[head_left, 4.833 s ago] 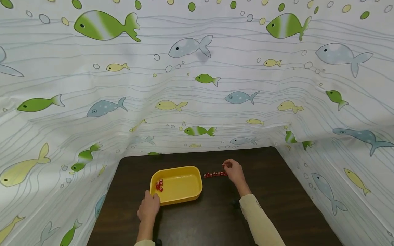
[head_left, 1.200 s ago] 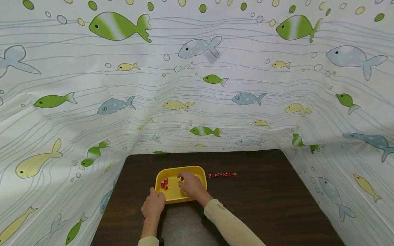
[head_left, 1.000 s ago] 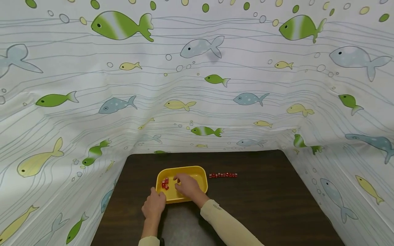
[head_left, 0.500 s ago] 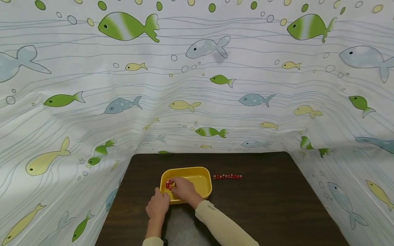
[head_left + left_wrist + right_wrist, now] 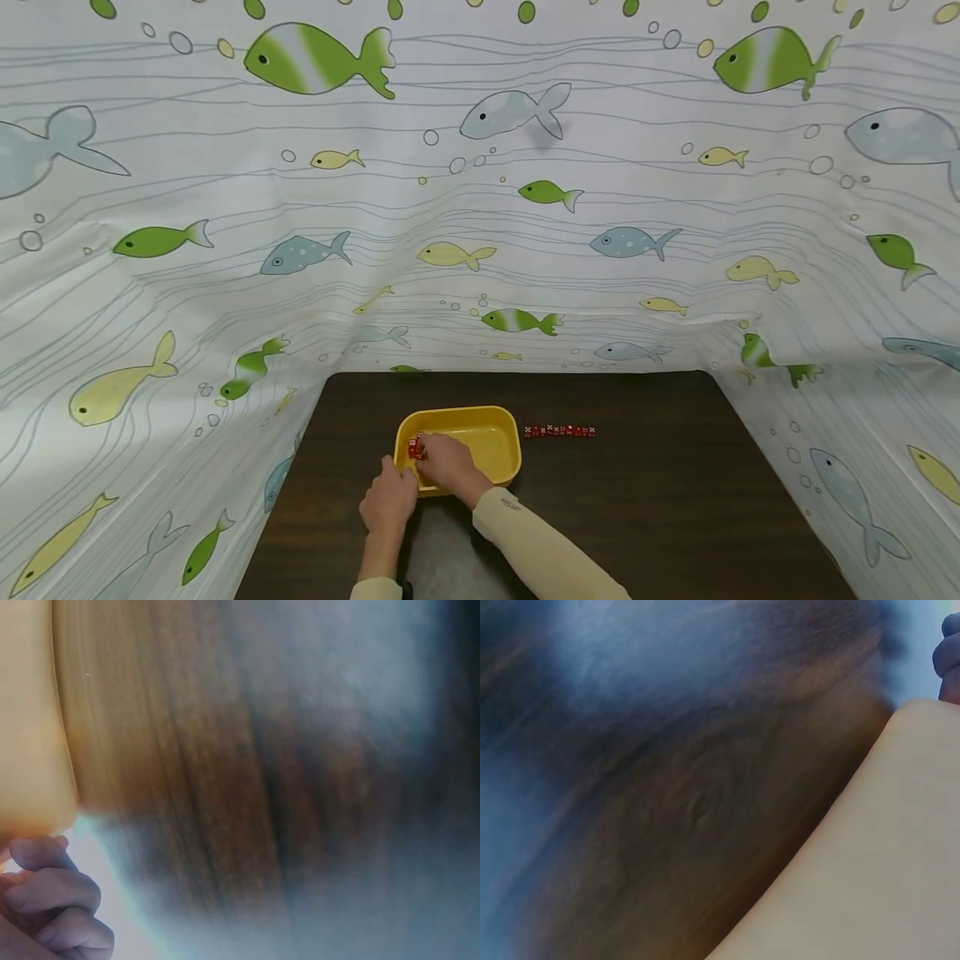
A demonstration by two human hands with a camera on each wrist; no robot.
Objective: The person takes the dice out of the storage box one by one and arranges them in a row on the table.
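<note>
A yellow tray stands on the dark table in the head view. My left hand grips its near left corner, thumb over the rim. Several small red dice lie in the tray's left end. Reaching over the near rim, my right hand has its index finger and thumb right at these dice, partly hiding them. I cannot tell whether it pinches one. To the right of the tray, more red dice stand in a side-by-side row. Curled fingers show at the lower left of the left wrist view.
The dark wood-grain table extends to the right of the tray. A white sheet printed with fish hangs behind the table and along both sides. Both wrist views show mostly blurred wood grain.
My right hand has gone from the right end of the dice row leftward into the tray, down to the loose dice. My left hand keeps its grip. The head view has shifted slightly.
</note>
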